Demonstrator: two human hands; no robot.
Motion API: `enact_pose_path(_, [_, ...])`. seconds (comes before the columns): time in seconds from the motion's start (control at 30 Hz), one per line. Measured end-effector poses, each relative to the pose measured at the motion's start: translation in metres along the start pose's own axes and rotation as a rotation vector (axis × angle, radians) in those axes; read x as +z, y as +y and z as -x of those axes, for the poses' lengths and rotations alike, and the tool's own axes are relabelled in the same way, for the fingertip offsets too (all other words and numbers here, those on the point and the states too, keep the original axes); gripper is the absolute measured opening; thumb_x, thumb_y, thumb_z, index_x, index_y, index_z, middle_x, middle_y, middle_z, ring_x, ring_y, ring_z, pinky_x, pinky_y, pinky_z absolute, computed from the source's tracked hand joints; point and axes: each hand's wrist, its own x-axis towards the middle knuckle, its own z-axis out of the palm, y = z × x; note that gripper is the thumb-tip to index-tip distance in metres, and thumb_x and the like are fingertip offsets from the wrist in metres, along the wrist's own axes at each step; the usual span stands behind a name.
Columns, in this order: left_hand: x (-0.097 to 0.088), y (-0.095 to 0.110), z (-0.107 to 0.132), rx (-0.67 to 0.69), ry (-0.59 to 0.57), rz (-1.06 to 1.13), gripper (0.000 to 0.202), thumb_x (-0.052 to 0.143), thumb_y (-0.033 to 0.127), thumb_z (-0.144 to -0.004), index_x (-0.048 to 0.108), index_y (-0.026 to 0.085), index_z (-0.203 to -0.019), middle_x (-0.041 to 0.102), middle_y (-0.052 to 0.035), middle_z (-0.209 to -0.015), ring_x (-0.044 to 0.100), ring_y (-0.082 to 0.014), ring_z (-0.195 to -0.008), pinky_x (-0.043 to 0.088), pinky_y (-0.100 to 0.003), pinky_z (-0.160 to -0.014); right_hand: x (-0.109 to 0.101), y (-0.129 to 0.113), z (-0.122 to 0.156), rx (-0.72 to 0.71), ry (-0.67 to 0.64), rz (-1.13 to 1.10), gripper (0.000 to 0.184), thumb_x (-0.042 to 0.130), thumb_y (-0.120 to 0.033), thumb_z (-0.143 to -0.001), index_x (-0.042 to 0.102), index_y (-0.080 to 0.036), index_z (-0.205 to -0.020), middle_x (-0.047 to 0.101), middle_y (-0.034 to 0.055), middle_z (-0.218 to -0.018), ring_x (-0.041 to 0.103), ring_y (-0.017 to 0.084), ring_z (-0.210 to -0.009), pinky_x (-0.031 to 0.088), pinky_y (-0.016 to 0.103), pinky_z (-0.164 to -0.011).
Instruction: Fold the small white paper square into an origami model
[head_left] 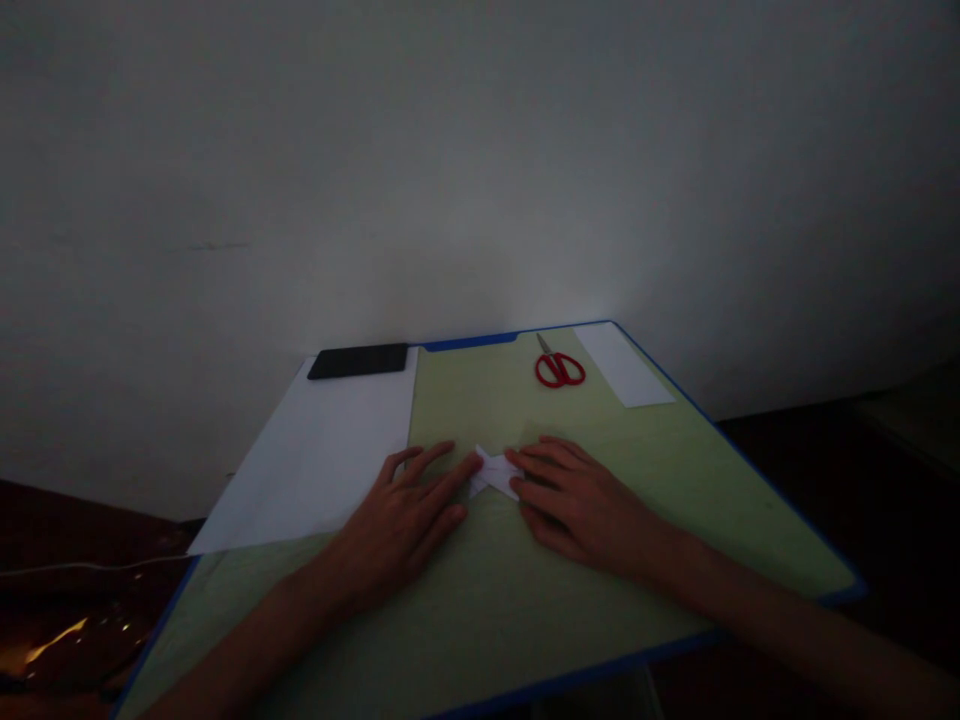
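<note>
A small folded white paper point(494, 472) lies on the green mat point(525, 580) in the middle of the table. My left hand point(409, 515) lies flat on the mat with fingers stretched out, its fingertips touching the paper's left side. My right hand point(574, 495) rests flat as well, fingers extended and pressing on the paper's right side. Both forearms reach in from the near edge.
Red-handled scissors point(559, 368) lie at the far side of the mat. A white paper strip point(622, 365) sits at the far right corner. A large white sheet point(319, 460) covers the left part, with a black phone point(358, 361) at its far end. A wall stands close behind.
</note>
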Motion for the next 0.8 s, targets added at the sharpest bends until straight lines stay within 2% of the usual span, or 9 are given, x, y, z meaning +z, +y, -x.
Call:
enact_pose_path(0.17, [-0.006, 0.007, -0.014, 0.034, 0.041, -0.022, 0.047, 0.048, 0.035, -0.102, 0.047, 0.025, -0.148, 0.068, -0.0056, -0.132, 0.044, -0.0305, -0.136, 0.028, -0.056, -0.113, 0.002, 0.002, 0.0, -0.011, 0.007, -0.007, 0.024, 0.058, -0.023, -0.094, 0.067, -0.018, -0.116, 0.063, 0.0114, -0.138, 0.055, 0.026, -0.126, 0.043, 0.048, -0.112])
enact_pose_path(0.27, [-0.003, 0.01, -0.028, -0.045, 0.103, -0.002, 0.032, 0.048, 0.03, -0.102, 0.063, 0.025, -0.13, 0.07, -0.0078, -0.123, 0.057, -0.0292, -0.115, 0.04, -0.052, -0.101, 0.002, 0.002, 0.0, -0.018, 0.009, -0.004, 0.024, 0.059, -0.023, -0.094, 0.067, -0.018, -0.116, 0.063, 0.0115, -0.137, 0.054, 0.027, -0.126, 0.044, 0.047, -0.109])
enact_pose_path(0.37, [0.002, 0.01, -0.043, -0.257, 0.147, 0.132, 0.031, 0.053, 0.03, -0.099, 0.065, 0.018, -0.124, 0.068, -0.0126, -0.112, 0.059, -0.0267, -0.103, 0.047, -0.043, -0.087, 0.001, 0.002, 0.001, -0.019, 0.002, 0.002, 0.024, 0.058, -0.023, -0.095, 0.067, -0.018, -0.116, 0.063, 0.0111, -0.138, 0.054, 0.027, -0.125, 0.045, 0.047, -0.107])
enact_pose_path(0.43, [0.005, 0.011, -0.051, -0.355, 0.109, 0.244, 0.022, 0.059, 0.034, -0.095, 0.068, 0.015, -0.102, 0.068, -0.0105, -0.098, 0.06, -0.0246, -0.094, 0.048, -0.038, -0.082, 0.0, 0.002, 0.001, -0.013, -0.009, 0.013, 0.024, 0.056, -0.024, -0.096, 0.066, -0.019, -0.117, 0.062, 0.0107, -0.139, 0.054, 0.027, -0.124, 0.045, 0.048, -0.106])
enact_pose_path(0.57, [0.008, 0.012, -0.062, -0.515, 0.042, 0.316, 0.024, 0.069, 0.037, -0.085, 0.063, 0.016, -0.094, 0.067, -0.007, -0.088, 0.06, -0.0225, -0.084, 0.044, -0.032, -0.071, 0.001, 0.001, 0.002, -0.005, 0.001, 0.032, 0.025, 0.055, -0.026, -0.098, 0.066, -0.019, -0.118, 0.063, 0.011, -0.138, 0.054, 0.028, -0.124, 0.044, 0.049, -0.105])
enact_pose_path(0.67, [0.007, 0.009, -0.066, -0.586, -0.018, 0.391, 0.028, 0.07, 0.042, -0.082, 0.063, 0.017, -0.091, 0.067, -0.0053, -0.084, 0.059, -0.0204, -0.076, 0.04, -0.03, -0.065, 0.002, 0.001, 0.002, -0.014, 0.002, 0.031, 0.024, 0.054, -0.027, -0.098, 0.067, -0.019, -0.117, 0.063, 0.0109, -0.138, 0.055, 0.028, -0.125, 0.043, 0.049, -0.105])
enact_pose_path(0.8, [0.003, 0.007, -0.069, -0.574, -0.084, 0.402, 0.028, 0.069, 0.045, -0.08, 0.062, 0.018, -0.081, 0.064, -0.0038, -0.077, 0.056, -0.0186, -0.07, 0.036, -0.029, -0.061, 0.002, 0.002, 0.003, -0.015, 0.01, 0.015, 0.022, 0.055, -0.028, -0.098, 0.067, -0.019, -0.114, 0.062, 0.0108, -0.139, 0.055, 0.028, -0.126, 0.042, 0.05, -0.105])
